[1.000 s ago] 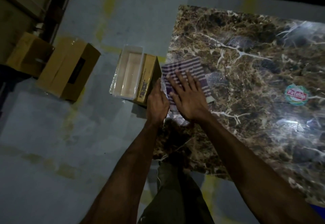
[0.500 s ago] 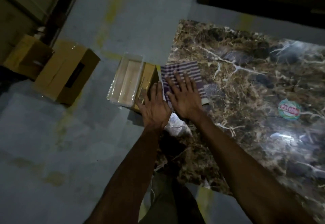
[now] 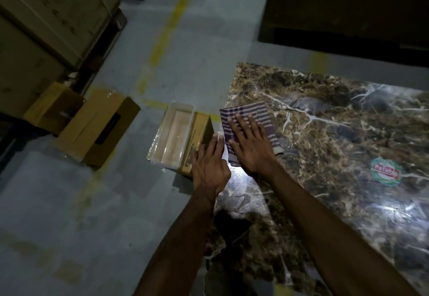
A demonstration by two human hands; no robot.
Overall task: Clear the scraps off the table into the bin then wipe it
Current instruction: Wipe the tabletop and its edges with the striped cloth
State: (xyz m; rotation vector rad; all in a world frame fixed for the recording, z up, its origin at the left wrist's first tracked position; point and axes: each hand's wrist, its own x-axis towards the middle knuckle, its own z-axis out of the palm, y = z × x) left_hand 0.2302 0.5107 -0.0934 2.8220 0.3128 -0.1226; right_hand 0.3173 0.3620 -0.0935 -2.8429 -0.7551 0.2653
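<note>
Mostly done w/ clearing, I'd say: no scraps visible on the table (image 3: 336,147), so wiping is what's left. My right hand (image 3: 250,147) lies flat, fingers spread, pressing the cloth (image 3: 246,114) at the table's left edge. My left hand (image 3: 209,168) is straight-fingered, holding nothing, at that edge just beside the bin (image 3: 197,137) on the floor. Cloth's folded, purple w/ white stripes, lying flat.

The right hand (image 3: 249,147) covers the middle of the striped cloth (image 3: 246,115); the left hand (image 3: 210,168) hides the bin's (image 3: 197,137) near corner. The worktop (image 3: 336,133) runs off the right edge, and the sticker (image 3: 385,173) lettering is blurred
</note>
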